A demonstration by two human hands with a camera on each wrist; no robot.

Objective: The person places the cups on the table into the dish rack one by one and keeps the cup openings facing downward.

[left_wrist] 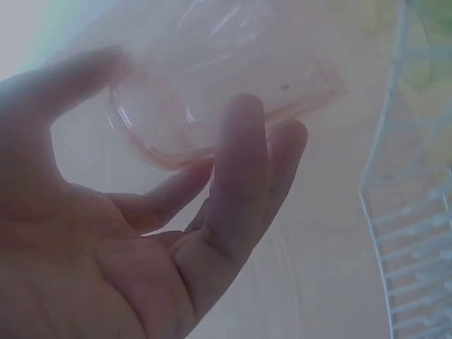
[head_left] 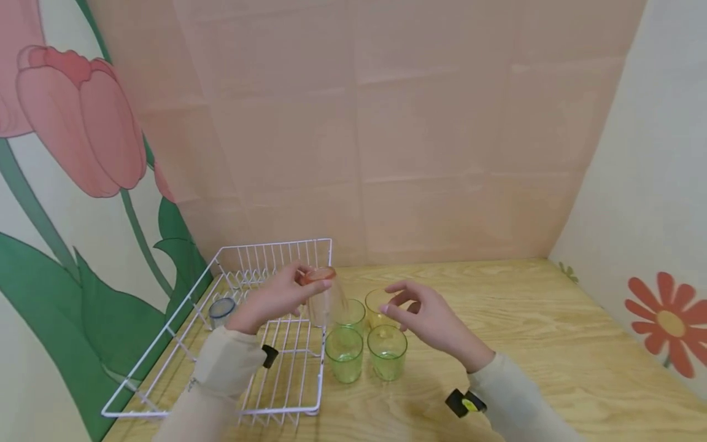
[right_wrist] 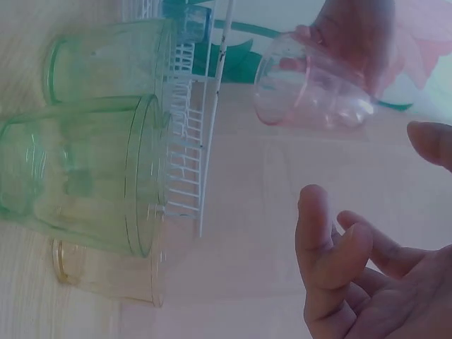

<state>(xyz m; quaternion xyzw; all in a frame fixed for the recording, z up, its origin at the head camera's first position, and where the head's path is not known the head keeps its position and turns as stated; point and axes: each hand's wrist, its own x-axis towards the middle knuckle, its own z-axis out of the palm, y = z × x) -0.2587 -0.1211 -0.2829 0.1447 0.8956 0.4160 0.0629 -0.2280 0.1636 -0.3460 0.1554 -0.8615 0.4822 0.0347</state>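
Observation:
My left hand (head_left: pixel 278 296) holds a clear pink glass (head_left: pixel 324 306) between thumb and fingers, lifted near the right edge of a white wire dish rack (head_left: pixel 320 380). The glass is tilted, narrower end up; its pink wall (left_wrist: pixel 233 63) shows beyond my fingers in the left wrist view. My right hand (head_left: pixel 433 318) hovers by a yellow glass (head_left: pixel 378 301), fingers loosely bent with nothing in them. In the right wrist view, that hand (right_wrist: pixel 374 261) is apart from the glasses. Three green glasses, including a front left one (head_left: pixel 345 356) and a front right one (head_left: pixel 388 355), stand beside the rack.
A blue-rimmed glass (head_left: pixel 221 312) is in the left part of the rack. The wooden tabletop (head_left: pixel 525 344) stretches right of the glasses. A pinkish covering (head_left: pixel 420 135) hangs behind, with flower-patterned walls (head_left: pixel 83 123) at the sides.

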